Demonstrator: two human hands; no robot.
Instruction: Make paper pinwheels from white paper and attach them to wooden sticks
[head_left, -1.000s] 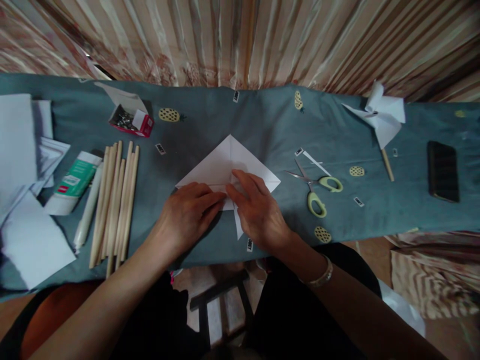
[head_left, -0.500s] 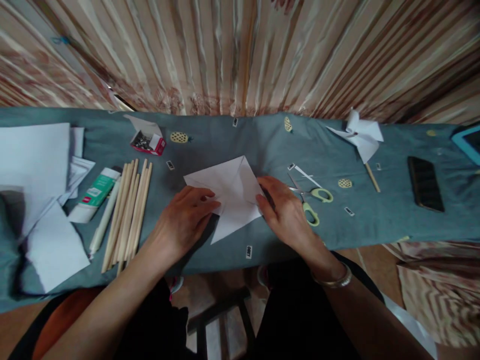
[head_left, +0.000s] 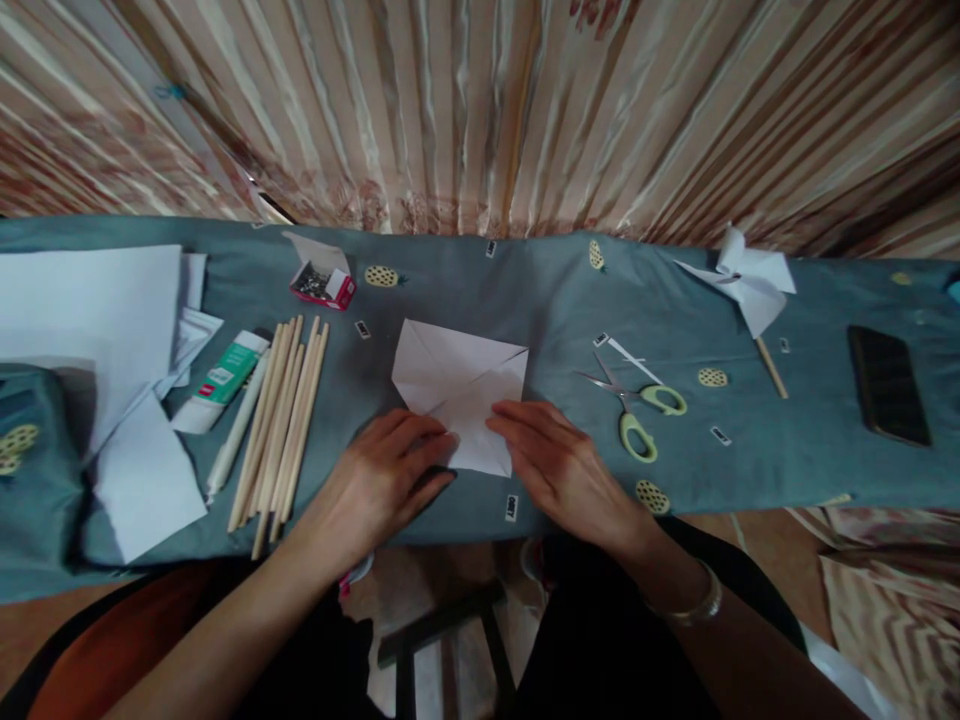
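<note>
A square sheet of white paper [head_left: 469, 375] with diagonal crease or cut lines lies on the cloth in front of me. My left hand [head_left: 397, 465] rests on its lower left edge, fingertips on the paper and thumb held apart below. On the lower right part lies my right hand [head_left: 559, 465], fingers stretched out over the sheet, a bracelet at the wrist. To the right of that hand are scissors [head_left: 630, 400] with light green handles, blades apart, beside a thin white paper strip [head_left: 634, 360].
Left of me are wooden sticks [head_left: 289, 420], a glue tube [head_left: 221, 385], a white stick-shaped item [head_left: 236, 430], stacked paper [head_left: 90, 300] and an open box of small metal pins [head_left: 322, 285]. Rightward lie a paper pinwheel [head_left: 750, 280] on a stick and a phone [head_left: 889, 385]. A curtain [head_left: 465, 120] hangs behind.
The paper square has turned on the cloth. My right hand has moved from its right edge onto its lower part, and my left hand sits slightly lower. The view has shifted a little left.
</note>
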